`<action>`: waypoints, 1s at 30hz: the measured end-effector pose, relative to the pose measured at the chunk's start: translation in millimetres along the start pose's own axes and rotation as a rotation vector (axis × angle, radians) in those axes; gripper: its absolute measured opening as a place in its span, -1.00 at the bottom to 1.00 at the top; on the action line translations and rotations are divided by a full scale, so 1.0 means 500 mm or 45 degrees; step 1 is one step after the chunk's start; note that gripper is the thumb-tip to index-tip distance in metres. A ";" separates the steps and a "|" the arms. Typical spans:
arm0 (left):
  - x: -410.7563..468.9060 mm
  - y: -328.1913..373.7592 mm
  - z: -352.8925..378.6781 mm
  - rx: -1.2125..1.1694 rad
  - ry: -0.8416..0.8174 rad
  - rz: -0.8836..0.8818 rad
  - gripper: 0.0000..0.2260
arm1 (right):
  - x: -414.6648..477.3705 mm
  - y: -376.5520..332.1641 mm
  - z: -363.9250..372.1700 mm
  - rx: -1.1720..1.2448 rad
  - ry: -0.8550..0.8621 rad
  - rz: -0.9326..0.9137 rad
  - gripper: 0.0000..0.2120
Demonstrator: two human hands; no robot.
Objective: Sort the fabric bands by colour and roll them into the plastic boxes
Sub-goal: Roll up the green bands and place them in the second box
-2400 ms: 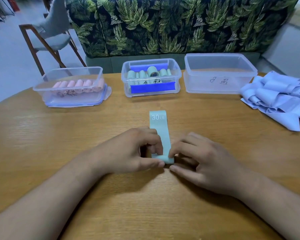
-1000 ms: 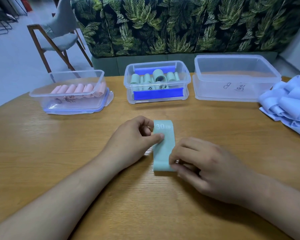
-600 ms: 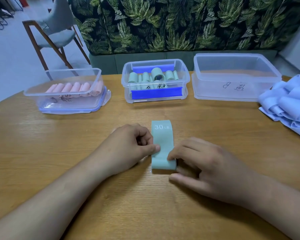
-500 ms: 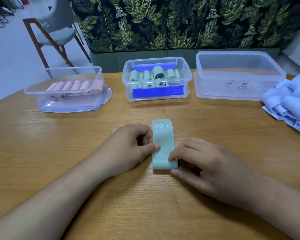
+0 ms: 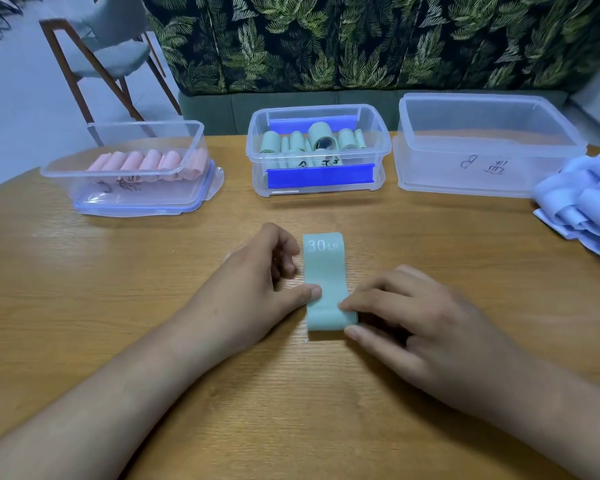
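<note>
Pink rolls [image 5: 146, 164] sit in the left box [image 5: 136, 200]. Left grip [image 5: 253, 289], loosely released, presses its thumb on the green band [image 5: 324, 271] lying flat on the desk [image 5: 118, 306] before the middle box [image 5: 319, 191]; right grip [image 5: 430, 327] pinches its near corner. Blue bands [image 5: 582, 202] lie far right.

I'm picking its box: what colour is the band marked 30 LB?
The band is pale green, seen best in the head view.

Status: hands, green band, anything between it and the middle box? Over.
Left hand thumb pressing green band flat on table. Right hand pinching its near end; not yet rolled. Nothing between band and middle box.
</note>
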State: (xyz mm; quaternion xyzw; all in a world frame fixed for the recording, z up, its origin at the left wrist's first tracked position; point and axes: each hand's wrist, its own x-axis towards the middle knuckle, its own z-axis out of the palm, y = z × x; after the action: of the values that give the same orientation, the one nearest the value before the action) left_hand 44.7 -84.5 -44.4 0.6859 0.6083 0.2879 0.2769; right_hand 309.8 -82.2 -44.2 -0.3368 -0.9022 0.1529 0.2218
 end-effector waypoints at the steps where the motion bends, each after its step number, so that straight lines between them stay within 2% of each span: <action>1: 0.000 -0.002 0.000 0.021 0.033 0.025 -0.59 | 0.000 0.000 0.001 -0.003 0.002 0.013 -0.80; 4: -0.001 -0.001 -0.002 0.097 0.043 0.260 -0.69 | 0.002 0.002 0.004 -0.008 0.001 0.031 -0.75; 7: -0.003 0.004 -0.008 0.139 -0.064 0.497 -0.81 | 0.005 0.004 0.006 -0.025 0.007 0.043 -0.74; 11: -0.007 0.008 -0.022 0.220 -0.205 0.708 -0.68 | 0.008 0.003 0.005 -0.074 -0.007 0.085 -0.70; 13: -0.008 0.008 -0.030 0.224 -0.244 0.739 -0.69 | 0.010 0.004 0.005 -0.098 -0.021 0.095 -0.68; 17: -0.009 0.008 -0.031 0.233 -0.229 0.738 -0.85 | 0.012 0.004 0.008 -0.161 -0.039 0.134 -0.62; 20: -0.007 0.006 -0.025 0.227 -0.175 0.740 -0.82 | 0.009 0.000 0.008 -0.175 -0.043 0.144 -0.57; 25: -0.002 -0.003 -0.023 0.230 -0.141 0.709 -0.83 | 0.009 -0.006 -0.005 -0.042 0.103 0.007 -0.85; 30: 0.000 -0.007 -0.023 0.237 -0.098 0.674 -0.83 | 0.010 0.007 0.003 -0.067 0.072 -0.029 -0.81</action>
State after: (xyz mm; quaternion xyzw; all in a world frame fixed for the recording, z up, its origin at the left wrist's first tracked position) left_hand 33.8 -83.6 -38.9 0.8538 0.4207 0.2669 0.1509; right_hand 307.6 -76.4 -45.3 -0.3363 -0.9031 0.1169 0.2400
